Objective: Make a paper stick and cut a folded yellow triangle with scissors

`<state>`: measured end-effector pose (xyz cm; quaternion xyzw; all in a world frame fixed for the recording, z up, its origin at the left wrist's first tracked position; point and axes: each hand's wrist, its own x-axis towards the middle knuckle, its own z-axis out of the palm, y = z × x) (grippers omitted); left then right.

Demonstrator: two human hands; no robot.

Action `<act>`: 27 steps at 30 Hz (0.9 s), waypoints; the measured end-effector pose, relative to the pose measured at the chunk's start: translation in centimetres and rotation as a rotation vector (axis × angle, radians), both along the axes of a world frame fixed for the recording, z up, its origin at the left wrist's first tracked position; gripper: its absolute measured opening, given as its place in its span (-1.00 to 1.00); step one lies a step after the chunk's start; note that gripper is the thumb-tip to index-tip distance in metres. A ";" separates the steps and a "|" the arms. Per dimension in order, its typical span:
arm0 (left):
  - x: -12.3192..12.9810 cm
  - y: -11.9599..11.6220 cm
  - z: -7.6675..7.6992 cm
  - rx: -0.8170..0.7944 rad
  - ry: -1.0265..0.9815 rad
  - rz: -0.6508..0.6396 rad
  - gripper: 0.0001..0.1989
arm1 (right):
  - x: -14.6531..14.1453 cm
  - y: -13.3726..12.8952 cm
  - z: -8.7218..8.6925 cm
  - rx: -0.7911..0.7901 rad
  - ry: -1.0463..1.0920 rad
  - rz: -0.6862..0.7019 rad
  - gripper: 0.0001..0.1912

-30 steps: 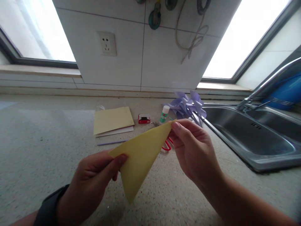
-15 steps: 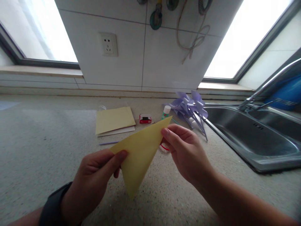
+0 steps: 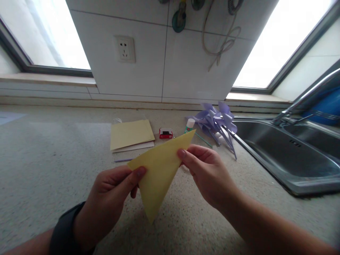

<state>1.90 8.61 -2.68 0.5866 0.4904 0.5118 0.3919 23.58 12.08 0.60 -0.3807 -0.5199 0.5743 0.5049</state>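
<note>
Thumbs closed against fingers, the left hand (image 3: 108, 193) and right hand (image 3: 209, 177) pinch the yellow paper (image 3: 159, 165) above the counter (image 3: 53, 166). Light, even tension should straighten its edges without wrinkling it.

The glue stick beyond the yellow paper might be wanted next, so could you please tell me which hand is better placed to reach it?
Probably the right hand: it pinches the yellow paper on the side nearer the glue stick. The left hand grips the paper's opposite side, farther away.

bare countertop (image 3: 45, 170) left of the paper stack (image 3: 132, 134), purple pinwheels (image 3: 215, 118) crowding sink's edge (image 3: 255, 156)
</note>
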 end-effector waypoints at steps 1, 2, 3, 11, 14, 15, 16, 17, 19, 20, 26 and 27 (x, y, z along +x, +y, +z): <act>0.0 0.0 0.0 0.001 -0.008 -0.005 -0.53 | 0.0 0.0 -0.1 0.006 -0.008 -0.012 -0.78; 0.0 0.0 -0.1 0.001 -0.016 -0.011 -0.54 | 0.0 0.0 -0.2 0.012 -0.012 -0.023 -0.78; 0.0 0.0 -0.1 -0.001 -0.026 -0.015 -0.54 | 0.1 0.1 -0.2 0.016 -0.014 -0.028 -0.79; -0.1 0.0 -0.3 -0.028 -0.059 -0.033 -0.56 | 0.3 0.2 -0.6 0.033 -0.015 -0.008 -0.81; -0.2 -0.1 -0.3 -0.041 -0.061 -0.029 -0.56 | 0.2 0.2 -0.5 0.035 -0.001 0.002 -0.81; -0.2 -0.1 -0.3 -0.048 -0.065 -0.032 -0.56 | 0.2 0.2 -0.5 0.032 0.003 0.006 -0.82; -0.2 -0.1 -0.3 -0.052 -0.071 -0.033 -0.56 | 0.2 0.3 -0.5 0.030 0.008 0.008 -0.82; -0.3 -0.2 -0.2 -0.056 -0.075 -0.036 -0.56 | 0.2 0.3 -0.5 0.029 0.010 0.009 -0.82; -0.3 -0.1 -0.2 -0.060 -0.073 -0.041 -0.55 | 0.2 0.3 -0.5 0.029 0.006 0.008 -0.82; -0.3 -0.1 -0.2 -0.064 -0.070 -0.046 -0.55 | 0.2 0.3 -0.5 0.031 0.004 0.004 -0.83; 0.0 0.0 0.2 -0.112 -0.082 -0.077 -0.53 | 0.3 0.3 -0.5 0.040 -0.005 -0.010 -0.85; 0.1 -0.1 0.4 -0.126 -0.082 -0.097 -0.54 | 0.4 0.4 -0.4 0.051 -0.015 -0.012 -0.85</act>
